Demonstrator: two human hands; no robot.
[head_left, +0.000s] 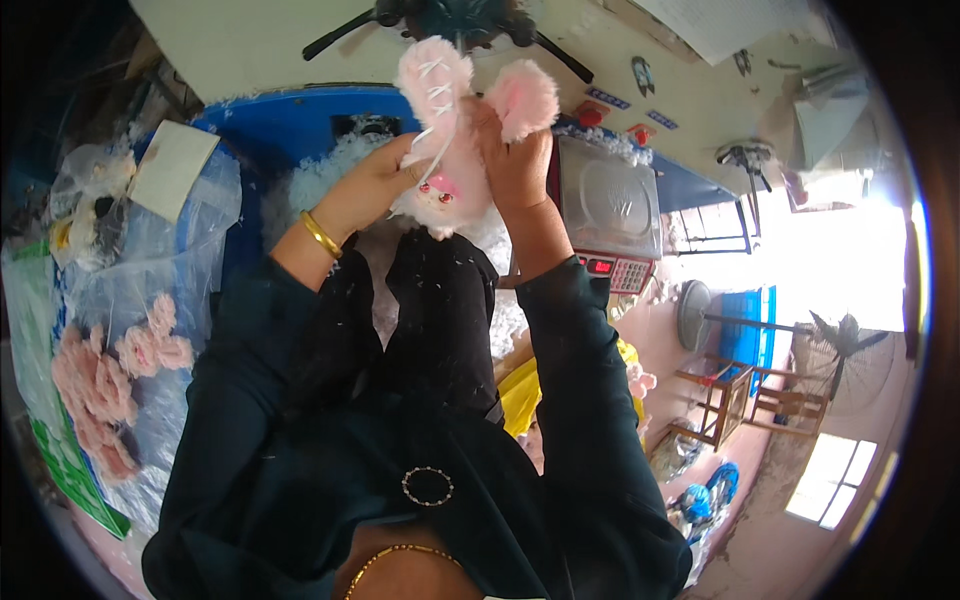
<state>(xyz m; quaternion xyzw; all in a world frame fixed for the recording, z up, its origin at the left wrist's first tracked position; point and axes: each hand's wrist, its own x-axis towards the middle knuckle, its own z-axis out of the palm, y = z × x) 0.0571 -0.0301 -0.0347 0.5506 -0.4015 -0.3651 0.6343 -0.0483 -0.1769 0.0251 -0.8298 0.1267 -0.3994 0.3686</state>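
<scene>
Above my lap I hold a pink plush rabbit [452, 195], its face turned up and its head end nearest me. My left hand [375, 190] is closed on its side by the cheek, next to a white ribbon that criss-crosses up one fluffy ear. My right hand [518, 165] grips the other side, below the second ear, with the fingers partly hidden behind the plush. Just beyond the ears stands a dark machine [460, 22] with a thin metal nozzle and black handles to either side. White stuffing fluff [345, 165] lies around and below the toy.
A scale [610, 195] with a lit red display sits right of my arm. Several pink plush pieces [95, 385] lie on plastic bags at the left. The pale worktable [250, 45] has a blue edge. Further right are a fan [840, 345], a wooden stool [720, 390] and a blue crate [745, 325].
</scene>
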